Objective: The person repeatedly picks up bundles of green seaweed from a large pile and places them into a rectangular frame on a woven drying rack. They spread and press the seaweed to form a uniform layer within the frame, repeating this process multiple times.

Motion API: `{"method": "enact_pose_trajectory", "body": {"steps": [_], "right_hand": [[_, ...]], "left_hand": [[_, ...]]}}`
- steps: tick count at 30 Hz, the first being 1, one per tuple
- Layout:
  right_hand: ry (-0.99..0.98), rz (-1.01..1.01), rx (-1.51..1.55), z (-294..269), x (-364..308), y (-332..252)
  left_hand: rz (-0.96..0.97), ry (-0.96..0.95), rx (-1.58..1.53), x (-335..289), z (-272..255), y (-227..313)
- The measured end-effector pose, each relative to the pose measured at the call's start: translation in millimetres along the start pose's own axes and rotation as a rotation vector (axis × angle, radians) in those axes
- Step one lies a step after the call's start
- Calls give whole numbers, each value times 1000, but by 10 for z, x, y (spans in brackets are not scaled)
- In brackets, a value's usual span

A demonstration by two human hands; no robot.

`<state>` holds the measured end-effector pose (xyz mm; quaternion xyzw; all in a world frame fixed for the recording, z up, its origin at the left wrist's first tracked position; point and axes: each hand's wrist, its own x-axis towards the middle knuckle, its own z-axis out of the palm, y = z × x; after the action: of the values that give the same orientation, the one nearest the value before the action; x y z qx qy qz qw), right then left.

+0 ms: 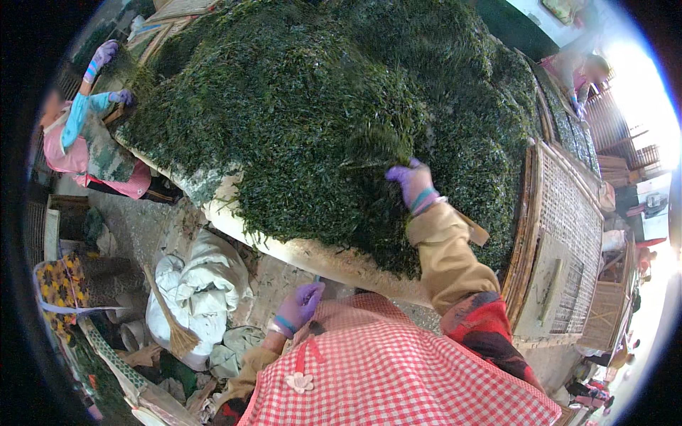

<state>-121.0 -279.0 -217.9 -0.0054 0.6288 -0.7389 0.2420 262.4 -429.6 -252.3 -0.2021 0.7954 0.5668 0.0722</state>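
A big heap of dark green, moist-looking leafy strands [320, 92] covers the pale table [312, 257] in front of me. Over the heap reaches my right hand [413, 186], in a purple glove, its fingers bent around the near edge of a blurred clump of strands [376, 145] that looks lifted off the pile. My left hand [300, 307], gloved in purple too, hangs low beside my red checked apron [398, 362], short of the table's near edge. Its fingers are curled in; whether anything is inside them is hidden.
Mesh-screened wooden frames [561, 234] stand at the right end of the table. On the floor at left lie white sacks [199, 291] and a straw broom [174, 326]. One co-worker [92, 142] handles strands at far left; another [579, 74] is at the far right.
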Motion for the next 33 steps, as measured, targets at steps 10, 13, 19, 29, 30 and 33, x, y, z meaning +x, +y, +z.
{"method": "enact_pose_trajectory", "body": {"steps": [10,13,19,29,30,33], "right_hand": [[-207,-699,-640,901,-1148,-3626],[-193,-908,-962,1125,-1279,-4068],[-61,-1123,-1497,1421,-1329,-4359],[90,-1181,-1681,1544,-1448,-4662],[97,-1183,-1679,1533,-1459,-4671],[132,-1213,-1675,1537,-1454,-4771]], "left_hand": [[358,-23,-9,334,154,502],[353,41,1,312,81,603],[374,48,9,353,66,560],[416,83,28,510,-114,571],[405,81,16,489,-129,596],[359,78,7,517,-210,722]]}}
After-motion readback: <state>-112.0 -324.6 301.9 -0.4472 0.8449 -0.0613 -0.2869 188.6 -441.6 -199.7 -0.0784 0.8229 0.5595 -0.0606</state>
